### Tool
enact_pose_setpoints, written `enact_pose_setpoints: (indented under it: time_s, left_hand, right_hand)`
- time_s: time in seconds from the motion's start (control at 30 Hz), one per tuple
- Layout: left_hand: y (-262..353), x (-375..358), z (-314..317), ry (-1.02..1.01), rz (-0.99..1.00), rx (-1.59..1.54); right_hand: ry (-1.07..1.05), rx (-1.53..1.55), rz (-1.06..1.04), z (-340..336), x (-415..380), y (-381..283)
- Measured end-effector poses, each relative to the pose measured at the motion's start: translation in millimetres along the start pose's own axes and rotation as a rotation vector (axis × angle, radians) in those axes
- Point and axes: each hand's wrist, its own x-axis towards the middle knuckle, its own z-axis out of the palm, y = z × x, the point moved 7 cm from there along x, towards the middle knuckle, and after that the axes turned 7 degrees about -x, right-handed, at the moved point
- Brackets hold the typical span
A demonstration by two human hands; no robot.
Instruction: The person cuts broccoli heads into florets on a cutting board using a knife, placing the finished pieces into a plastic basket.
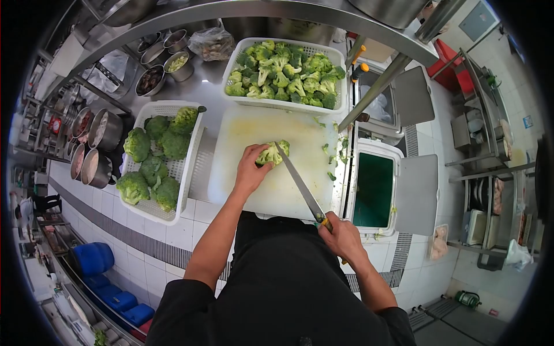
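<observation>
On the white cutting board (pixel 242 130), my left hand (pixel 252 171) holds a piece of broccoli (pixel 270 154) with its fingers curled against the left side. My right hand (pixel 341 235) is wrapped round the yellow handle of a long knife (pixel 303 189). The knife's tip lies at the top of the broccoli piece. Small green scraps (pixel 330 157) are scattered along the board's right edge. Behind the board, a white basket (pixel 228 81) is filled with cut florets. Whole broccoli heads (pixel 175 143) lie in another white basket (pixel 183 199) to the left.
Metal bowls (pixel 151 81) and a plastic bag (pixel 212 44) stand at the back left. To the right is an open bin (pixel 375 190) with a green inside. A metal shelf edge (pixel 259 7) and a slanted post (pixel 375 92) frame the work area.
</observation>
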Motion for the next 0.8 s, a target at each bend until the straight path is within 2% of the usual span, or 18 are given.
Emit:
enact_pose_setpoints:
  time_s: [0.27,0.53,0.6,0.8]
  left_hand:
    - [0,0,-1,0.011,-0.079,0.056]
    - [-6,-2,-3,0.063,-0.066,0.032]
    - [-7,-2,-1,0.071,-0.079,0.025]
    - [-10,-1,-3,0.157,-0.070,-0.019]
  right_hand:
    - [-0.018,-0.045,-0.023,0,4,-6]
    - [-0.030,-0.189,-0.051,-8,13,-29]
    - [0.064,-0.204,-0.122,-7,30,-44]
    - [0.154,-0.210,-0.142,11,90,-70]
